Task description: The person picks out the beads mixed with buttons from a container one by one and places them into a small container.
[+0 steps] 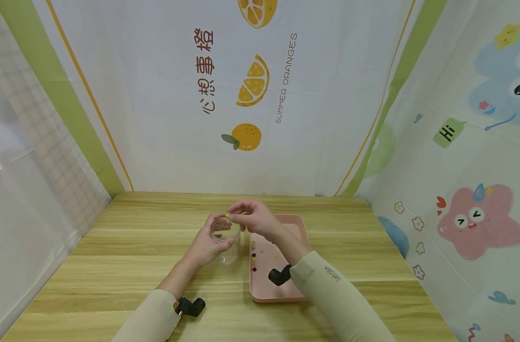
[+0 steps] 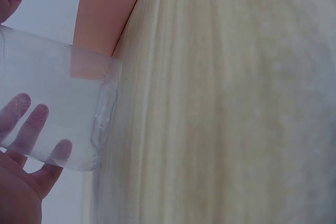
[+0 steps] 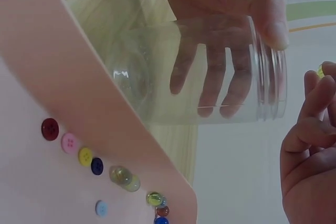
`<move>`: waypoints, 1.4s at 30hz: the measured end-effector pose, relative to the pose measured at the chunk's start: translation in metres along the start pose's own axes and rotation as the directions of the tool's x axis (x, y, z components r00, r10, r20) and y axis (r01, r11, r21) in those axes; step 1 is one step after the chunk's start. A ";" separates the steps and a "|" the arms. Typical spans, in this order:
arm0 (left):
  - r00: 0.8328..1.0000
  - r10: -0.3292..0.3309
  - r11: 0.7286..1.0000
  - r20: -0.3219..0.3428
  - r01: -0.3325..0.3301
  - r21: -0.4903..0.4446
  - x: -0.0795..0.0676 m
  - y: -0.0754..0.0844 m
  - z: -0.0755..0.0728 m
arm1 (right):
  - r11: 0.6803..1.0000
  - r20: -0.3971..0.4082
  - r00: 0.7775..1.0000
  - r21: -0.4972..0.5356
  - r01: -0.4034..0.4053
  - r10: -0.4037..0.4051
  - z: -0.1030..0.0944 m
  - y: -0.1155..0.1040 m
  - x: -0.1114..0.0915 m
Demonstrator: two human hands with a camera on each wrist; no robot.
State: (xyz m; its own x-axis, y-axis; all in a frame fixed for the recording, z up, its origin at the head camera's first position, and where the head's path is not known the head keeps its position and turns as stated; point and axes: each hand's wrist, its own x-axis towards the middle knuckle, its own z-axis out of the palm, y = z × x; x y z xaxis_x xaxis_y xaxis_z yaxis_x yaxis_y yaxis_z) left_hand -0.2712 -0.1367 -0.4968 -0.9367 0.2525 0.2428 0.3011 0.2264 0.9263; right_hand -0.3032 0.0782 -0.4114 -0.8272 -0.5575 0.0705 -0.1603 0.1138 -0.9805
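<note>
So the left hand [image 1: 205, 244] has a clear screw-neck jar [image 1: 227, 258] just left of center, in the lower half of the head view. Thumb's up by the rim, the other fingers are spread and wrapped round the far side, so they're only as wide as the jar. Mouth's facing up; can't tell if the base touches the wooden table [image 1: 114, 266].

The right hand [image 1: 252, 218] is just above and to the right, thumb and fingertips nearly together, pinching a small yellow-green piece [image 1: 227, 214] near the jar's mouth. Too small to say whether it's a marble or a button. The right wrist view puts it just off the rim, not touching.

Right of the jar there's a pink tray [image 1: 268, 285], partly behind the right forearm. At the lower left of the right wrist view, a dark red button [image 3: 50, 129], pink button [image 3: 69, 142], yellow button [image 3: 85, 156] and navy button [image 3: 97, 166] line up along its wall, light blue button [image 3: 101, 208] a bit off, glassy marbles [image 3: 155, 199] further along.
</note>
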 end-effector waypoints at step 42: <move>1.000 -0.001 1.000 -0.010 0.001 -0.016 0.000 0.002 0.002 | 0.999 -0.098 0.995 0.033 -0.008 0.011 -0.033 0.025 -0.017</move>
State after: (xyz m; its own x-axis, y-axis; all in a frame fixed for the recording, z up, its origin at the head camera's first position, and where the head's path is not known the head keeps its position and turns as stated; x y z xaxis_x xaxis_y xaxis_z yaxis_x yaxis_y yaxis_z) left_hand -0.2706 -0.1345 -0.4958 -0.9387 0.2427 0.2446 0.2973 0.2113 0.9311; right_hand -0.3113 0.1176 -0.4314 -0.8778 -0.4728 0.0770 -0.1356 0.0911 -0.9866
